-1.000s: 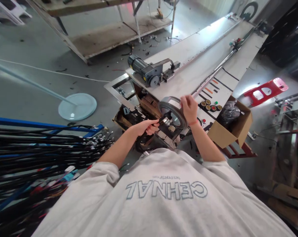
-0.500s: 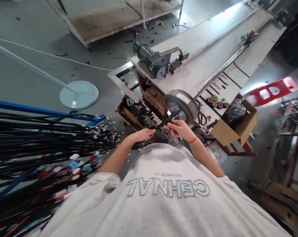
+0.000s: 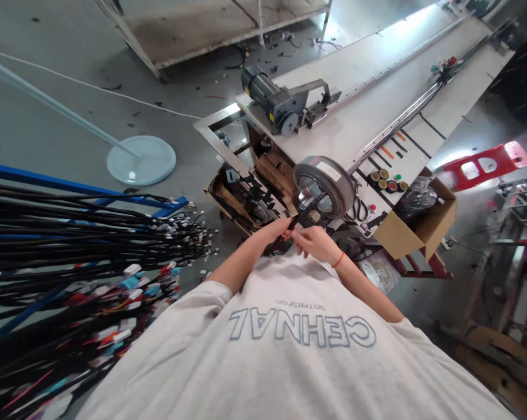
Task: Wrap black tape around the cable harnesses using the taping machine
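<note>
At the near end of a long white bench (image 3: 325,131), someone in a pale T-shirt (image 3: 301,361) has both hands together in front of the waist. The left hand (image 3: 277,230) and the right hand (image 3: 312,240) meet fingertip to fingertip, the fingers closed in a pinch on a thin black strip (image 3: 294,223); the strip is too small and too covered for me to tell exactly how each finger lies. It sits just on the near side of a big round grey reel (image 3: 343,185) that stands tilted at the bench's end. A thin red band (image 3: 338,260) circles the right wrist.

To the right of the reel lie black-handled scissors (image 3: 358,209), and beyond them some short orange strips (image 3: 387,152) among black ones. A dark grey cylindrical motor (image 3: 261,90) is mounted farther back on the bench, left of the reel. An open brown cardboard box (image 3: 398,236) stands at the right, with a red plastic stool (image 3: 482,167) past it. Over on the left, bundles of black cables (image 3: 115,242) lie across a blue metal rack (image 3: 71,185), near a pale round pole base (image 3: 152,166).
</note>
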Action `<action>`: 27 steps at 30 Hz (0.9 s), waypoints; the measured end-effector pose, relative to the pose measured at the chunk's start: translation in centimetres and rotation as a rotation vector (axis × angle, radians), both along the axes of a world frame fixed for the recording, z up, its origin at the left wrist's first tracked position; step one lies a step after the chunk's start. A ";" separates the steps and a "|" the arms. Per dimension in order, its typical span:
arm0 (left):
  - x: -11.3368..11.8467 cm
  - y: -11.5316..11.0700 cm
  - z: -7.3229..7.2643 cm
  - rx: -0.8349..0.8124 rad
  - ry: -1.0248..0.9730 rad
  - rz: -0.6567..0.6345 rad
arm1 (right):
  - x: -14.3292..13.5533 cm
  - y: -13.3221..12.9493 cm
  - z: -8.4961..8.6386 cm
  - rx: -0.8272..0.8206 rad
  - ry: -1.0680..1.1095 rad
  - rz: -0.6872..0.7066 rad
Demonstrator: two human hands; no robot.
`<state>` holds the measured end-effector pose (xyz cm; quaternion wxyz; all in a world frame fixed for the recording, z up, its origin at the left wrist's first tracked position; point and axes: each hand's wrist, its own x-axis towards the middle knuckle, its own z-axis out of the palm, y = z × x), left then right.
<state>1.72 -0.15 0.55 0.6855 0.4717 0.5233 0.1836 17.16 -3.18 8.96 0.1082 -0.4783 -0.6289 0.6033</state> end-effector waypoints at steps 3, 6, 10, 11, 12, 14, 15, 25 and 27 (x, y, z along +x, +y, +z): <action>-0.6 -0.1 0.5 -0.177 -0.172 0.006 | 1.5 1.2 -4.6 -0.106 0.008 -0.286; -1.0 -0.9 1.7 -0.255 -0.347 0.036 | 1.2 2.4 -7.3 -0.158 0.268 -0.335; -2.0 -1.3 3.8 -0.185 -0.331 0.042 | 0.0 3.1 -8.3 -0.139 0.389 -0.259; -2.3 -1.2 4.1 -0.158 -0.303 0.059 | 0.1 3.1 -8.4 -0.130 0.374 -0.249; -2.6 -1.1 4.4 -0.133 -0.274 0.075 | 0.3 3.0 -8.5 -0.128 0.349 -0.245; -3.0 -1.0 4.8 -0.092 -0.223 0.087 | 1.1 2.7 -8.7 -0.174 0.293 -0.234; -3.2 -0.9 4.8 -0.072 -0.205 0.084 | 1.6 2.6 -8.7 -0.221 0.278 -0.220; -2.8 -0.2 4.9 0.309 0.150 -0.198 | 1.0 4.7 -6.8 -0.270 0.357 -0.102; -2.1 0.4 4.4 0.345 0.203 -0.232 | 1.4 4.9 -6.3 -0.228 0.305 -0.082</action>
